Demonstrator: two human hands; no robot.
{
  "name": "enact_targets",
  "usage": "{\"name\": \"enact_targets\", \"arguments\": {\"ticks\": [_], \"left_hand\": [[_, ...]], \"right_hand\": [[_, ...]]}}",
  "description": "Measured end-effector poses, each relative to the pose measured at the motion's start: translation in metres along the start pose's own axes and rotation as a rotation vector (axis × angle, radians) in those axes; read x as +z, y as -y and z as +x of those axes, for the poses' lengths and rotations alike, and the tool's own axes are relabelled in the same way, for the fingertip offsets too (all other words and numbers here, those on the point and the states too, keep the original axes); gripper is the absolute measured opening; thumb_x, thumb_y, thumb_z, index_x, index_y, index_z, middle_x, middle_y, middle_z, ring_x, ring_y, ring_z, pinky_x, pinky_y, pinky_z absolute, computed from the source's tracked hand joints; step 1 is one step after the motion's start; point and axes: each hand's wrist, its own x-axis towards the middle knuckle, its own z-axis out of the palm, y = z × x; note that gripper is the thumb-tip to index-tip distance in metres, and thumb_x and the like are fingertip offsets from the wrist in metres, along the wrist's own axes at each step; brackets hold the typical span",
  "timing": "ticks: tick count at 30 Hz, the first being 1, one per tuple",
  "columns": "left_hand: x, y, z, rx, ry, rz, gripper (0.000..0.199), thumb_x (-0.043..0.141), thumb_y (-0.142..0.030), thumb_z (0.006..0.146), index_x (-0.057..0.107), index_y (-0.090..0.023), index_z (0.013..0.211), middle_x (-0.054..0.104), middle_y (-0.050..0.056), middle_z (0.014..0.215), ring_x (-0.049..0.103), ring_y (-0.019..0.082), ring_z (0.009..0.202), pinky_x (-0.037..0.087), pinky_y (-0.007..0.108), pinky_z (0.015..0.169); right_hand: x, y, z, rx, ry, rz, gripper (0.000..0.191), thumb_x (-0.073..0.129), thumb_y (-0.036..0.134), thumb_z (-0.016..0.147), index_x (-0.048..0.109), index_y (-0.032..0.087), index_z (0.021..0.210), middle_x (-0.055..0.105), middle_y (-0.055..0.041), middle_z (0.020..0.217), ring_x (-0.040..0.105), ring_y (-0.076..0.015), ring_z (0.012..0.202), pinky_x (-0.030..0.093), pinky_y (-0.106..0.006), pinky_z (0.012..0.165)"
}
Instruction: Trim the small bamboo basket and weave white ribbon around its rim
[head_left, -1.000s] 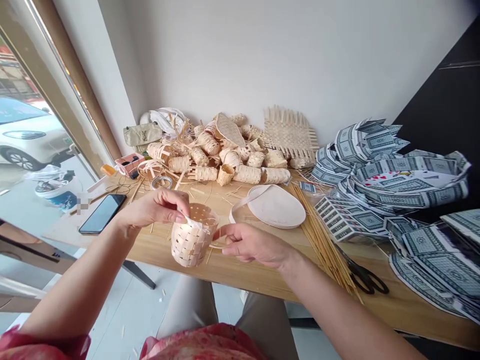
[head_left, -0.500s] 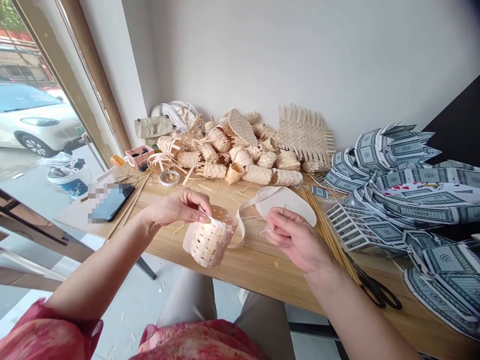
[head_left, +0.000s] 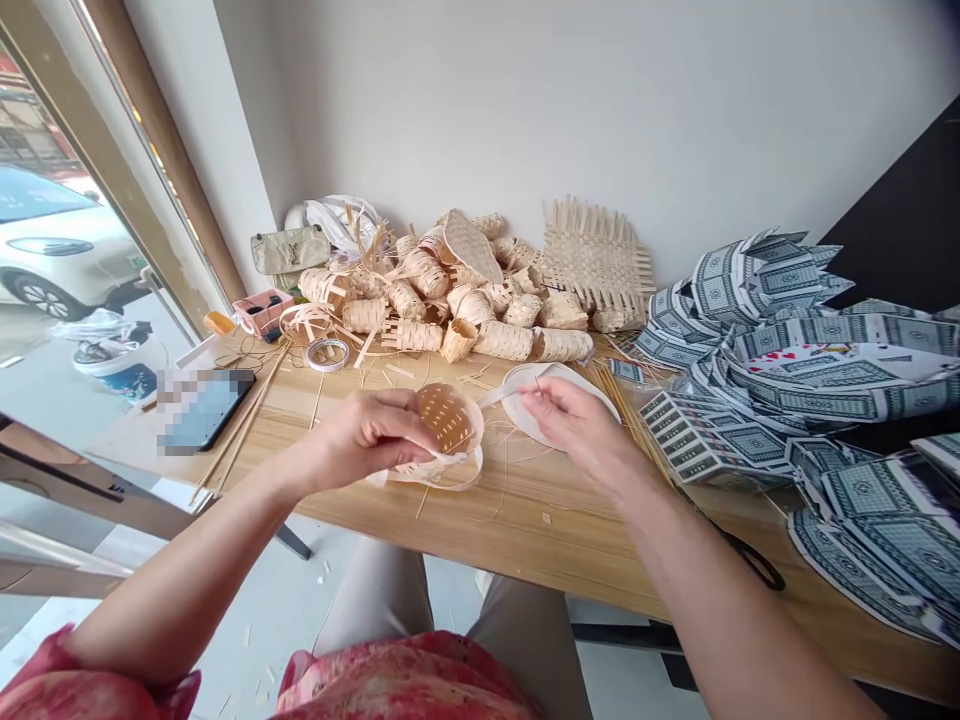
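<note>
A small woven basket (head_left: pixel 448 418) is tilted so its hollow inside faces up and away from me. My left hand (head_left: pixel 375 437) pinches its near rim, where a white strip (head_left: pixel 466 480) loops around the edge. To the right, my right hand (head_left: pixel 574 415) has thumb and forefinger pressed together on a thin needle-like piece, over a pale round disc (head_left: pixel 517 405) lying on the table. A flat pale band stretches between the basket and my right fingertips.
Many woven tubes (head_left: pixel 502 340) are heaped at the back, beside a woven mat (head_left: pixel 596 255). A tape roll (head_left: pixel 328 354) and a phone (head_left: pixel 210 410) lie left. Folded playing-card pieces (head_left: pixel 840 370) and black scissors (head_left: pixel 757 562) are at the right.
The basket has tipped so its opening shows, and my left hand has turned over its near rim. My right hand has moved slightly up. The whole view has shifted a little.
</note>
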Motion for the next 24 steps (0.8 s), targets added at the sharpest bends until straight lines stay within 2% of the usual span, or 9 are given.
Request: {"name": "enact_targets", "arguments": {"ticks": [3,5,7,9,11,14,24], "left_hand": [[0.002,-0.012,-0.005,0.148,-0.03,0.243,0.022,0.049,-0.022,0.089,0.067,-0.011,0.084,0.057,0.004,0.069,0.055,0.008,0.061,0.043,0.017,0.055],[0.003,-0.016,-0.007,0.213,-0.054,0.346,0.022,0.047,-0.022,0.09,0.066,-0.011,0.085,0.058,0.004,0.069,0.056,0.009,0.06,0.043,0.017,0.055],[0.004,-0.017,-0.007,0.26,-0.081,0.416,0.021,0.046,-0.021,0.09,0.064,-0.013,0.086,0.058,0.003,0.07,0.056,0.008,0.058,0.043,0.017,0.054],[0.005,-0.017,-0.007,0.295,-0.103,0.468,0.019,0.046,-0.02,0.09,0.063,-0.014,0.087,0.059,0.002,0.07,0.056,0.007,0.057,0.042,0.017,0.052],[0.005,-0.017,-0.007,0.314,-0.113,0.502,0.018,0.046,-0.019,0.091,0.062,-0.015,0.087,0.059,0.002,0.071,0.056,0.007,0.056,0.042,0.017,0.052],[0.004,-0.019,-0.008,0.317,-0.107,0.506,0.017,0.046,-0.019,0.09,0.062,-0.014,0.088,0.06,0.002,0.072,0.056,0.007,0.056,0.043,0.017,0.052],[0.003,-0.013,-0.011,0.269,-0.084,0.397,0.015,0.051,-0.019,0.088,0.064,-0.013,0.087,0.058,0.003,0.07,0.057,0.009,0.059,0.045,0.018,0.053]], "right_hand": [[-0.013,0.022,-0.007,-0.255,-0.154,-0.384,0.026,0.044,0.024,0.086,0.054,0.016,0.109,0.051,0.0017,0.064,0.045,-0.0114,0.052,0.035,-0.024,0.049],[-0.014,0.043,-0.016,-0.488,-0.186,-0.527,0.025,0.043,0.018,0.089,0.052,0.017,0.112,0.057,0.0002,0.069,0.052,-0.0125,0.058,0.039,-0.025,0.054],[-0.01,0.062,-0.026,-0.753,-0.106,-0.591,0.017,0.046,0.013,0.089,0.055,0.018,0.102,0.062,-0.001,0.073,0.056,-0.0122,0.063,0.043,-0.024,0.058],[-0.002,0.074,-0.032,-0.925,0.041,-0.621,0.016,0.044,0.009,0.09,0.058,0.017,0.091,0.063,-0.0028,0.076,0.058,-0.0122,0.068,0.045,-0.023,0.062],[0.004,0.078,-0.034,-0.947,0.181,-0.658,0.025,0.038,0.008,0.091,0.06,0.016,0.086,0.063,-0.0044,0.079,0.058,-0.0127,0.071,0.045,-0.023,0.062],[0.01,0.073,-0.033,-0.893,0.277,-0.714,0.034,0.033,0.011,0.093,0.064,0.015,0.081,0.061,-0.0053,0.079,0.056,-0.0125,0.067,0.044,-0.023,0.057],[0.01,0.07,-0.03,-0.882,0.239,-0.658,0.031,0.036,0.005,0.09,0.065,0.015,0.084,0.06,-0.0046,0.081,0.056,-0.011,0.069,0.045,-0.021,0.058]]}}
